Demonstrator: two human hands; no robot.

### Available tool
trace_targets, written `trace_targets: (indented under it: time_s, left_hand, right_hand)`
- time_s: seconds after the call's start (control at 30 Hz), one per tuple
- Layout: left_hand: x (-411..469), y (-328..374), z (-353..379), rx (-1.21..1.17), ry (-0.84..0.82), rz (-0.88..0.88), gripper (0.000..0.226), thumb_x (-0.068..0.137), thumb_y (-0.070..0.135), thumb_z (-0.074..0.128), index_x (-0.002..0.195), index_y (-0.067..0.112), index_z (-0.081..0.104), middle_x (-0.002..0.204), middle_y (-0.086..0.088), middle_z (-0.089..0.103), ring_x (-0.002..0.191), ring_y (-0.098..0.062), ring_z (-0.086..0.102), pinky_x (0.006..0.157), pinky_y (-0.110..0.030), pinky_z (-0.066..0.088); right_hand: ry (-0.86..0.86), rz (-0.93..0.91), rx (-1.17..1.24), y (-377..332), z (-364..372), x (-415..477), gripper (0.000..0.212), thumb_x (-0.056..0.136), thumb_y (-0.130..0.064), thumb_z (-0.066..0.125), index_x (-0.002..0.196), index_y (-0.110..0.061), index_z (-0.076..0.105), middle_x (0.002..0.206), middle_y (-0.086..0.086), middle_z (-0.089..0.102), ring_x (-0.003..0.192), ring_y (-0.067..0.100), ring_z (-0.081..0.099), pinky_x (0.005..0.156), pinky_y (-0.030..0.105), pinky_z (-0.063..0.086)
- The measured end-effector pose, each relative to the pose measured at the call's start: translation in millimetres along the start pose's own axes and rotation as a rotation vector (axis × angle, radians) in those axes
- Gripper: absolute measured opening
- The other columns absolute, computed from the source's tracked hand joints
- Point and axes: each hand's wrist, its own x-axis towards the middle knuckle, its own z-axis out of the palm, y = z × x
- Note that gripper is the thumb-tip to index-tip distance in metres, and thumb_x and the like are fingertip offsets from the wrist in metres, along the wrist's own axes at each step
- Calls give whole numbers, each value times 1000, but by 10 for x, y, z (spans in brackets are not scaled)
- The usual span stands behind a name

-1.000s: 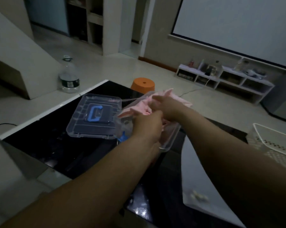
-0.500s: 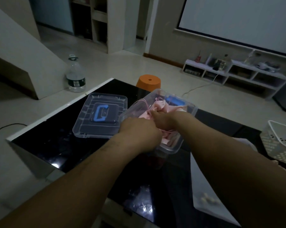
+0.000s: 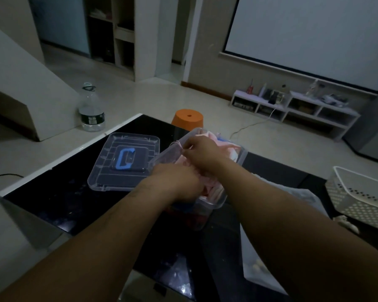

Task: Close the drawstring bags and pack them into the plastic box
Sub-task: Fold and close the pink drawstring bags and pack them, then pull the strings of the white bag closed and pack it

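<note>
The room is dim and blue-grey, its brightest patch the projection screen (image 3: 314,29) at top right. The black table (image 3: 53,192) carries faint glints at its near edge, while the left hand (image 3: 175,186) and right hand (image 3: 202,153) are underexposed and soft-edged. Straight lines bow toward the frame edges.

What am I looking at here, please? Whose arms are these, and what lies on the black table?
There is no machine: a person works bare-handed, filmed by a camera worn on the head, looking down. On the black table stands a clear plastic box with pink drawstring bags inside; its lid, with a blue handle, lies to its left. The right hand, in the box, seems to pinch a thin cord; the left hand, also there, has its fingers hidden.
</note>
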Motion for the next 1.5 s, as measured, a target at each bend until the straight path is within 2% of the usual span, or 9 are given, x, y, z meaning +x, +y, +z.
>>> trace_targets:
  time_s: [0.2, 0.5, 0.63, 0.83, 0.9, 1.0, 1.13, 1.27, 1.5]
  left_hand:
    - [59, -67, 56, 137, 1, 87, 11, 105, 29, 46, 106, 24, 55, 121, -5, 62, 106, -30, 56, 90, -50, 39]
    - [125, -94, 110, 300, -37, 114, 27, 98, 28, 58, 124, 26, 61, 127, -8, 61, 116, -35, 58, 82, -48, 41]
    - [109, -49, 123, 208, 68, 32, 24, 103, 32, 54, 123, 22, 64, 127, -9, 61, 117, -32, 59, 99, -51, 49]
    - [84, 177, 154, -95, 745, -28, 37, 96, 39, 54, 125, 17, 57, 126, -7, 54, 116, -26, 51, 99, -44, 45]
    - [68, 360, 188, -186, 816, 69, 34, 95, 34, 56, 126, 18, 58, 128, -6, 53, 117, -24, 51, 98, -41, 44]
    - [11, 711, 258, -358, 889, 268, 18, 97, 20, 57, 115, 19, 61, 115, 0, 58, 104, -16, 55, 88, -36, 51]
    - [57, 1192, 477, -471, 597, 435, 9, 99, 17, 51, 101, 25, 55, 91, 7, 60, 77, -10, 57, 64, -28, 44]
    - [366, 1364, 852, -182, 221, 312, 30, 100, 34, 51, 127, 20, 55, 126, -6, 62, 108, -26, 61, 91, -42, 53]
    - [726, 1421, 1451, 126, -4, 121, 90, 84, 65, 56, 157, 21, 26, 156, -11, 37, 140, -36, 40, 111, -49, 37]
  right_hand:
    - [-309, -96, -381, 64, -463, -319, 8, 104, -29, 54, 103, -30, 63, 89, -9, 61, 81, 6, 59, 67, 20, 41]
    - [-111, -110, -843, 284, -594, -462, 8, 100, -37, 56, 95, -32, 57, 99, -1, 52, 92, 19, 45, 98, 47, 41]
    - [-63, -80, -684, 352, -641, -550, 21, 101, -39, 57, 120, -31, 60, 122, 3, 55, 107, 22, 50, 101, 50, 42]
    - [7, -112, 114, 478, -847, -832, 35, 110, -25, 46, 141, -26, 61, 154, 0, 53, 135, 15, 51, 101, 30, 44]
    - [13, -121, 170, 550, -866, -899, 31, 109, -27, 51, 135, -26, 68, 151, 0, 58, 137, 14, 52, 110, 35, 44]
    - [194, -86, 239, 730, -936, -1031, 20, 104, -26, 62, 117, -22, 77, 120, -3, 74, 108, 7, 66, 87, 24, 50]
    - [256, 59, 277, 1244, -1031, -1413, 12, 101, -24, 66, 105, -20, 76, 96, -7, 74, 90, 7, 69, 80, 25, 55]
    - [271, 285, 135, 1884, -913, -1914, 21, 102, -29, 62, 100, -14, 77, 92, 2, 75, 84, 20, 70, 76, 37, 56]
    - [26, 824, -101, 2834, -687, -2585, 77, 93, -51, 64, 156, -18, 34, 154, 19, 41, 140, 42, 43, 113, 52, 41]
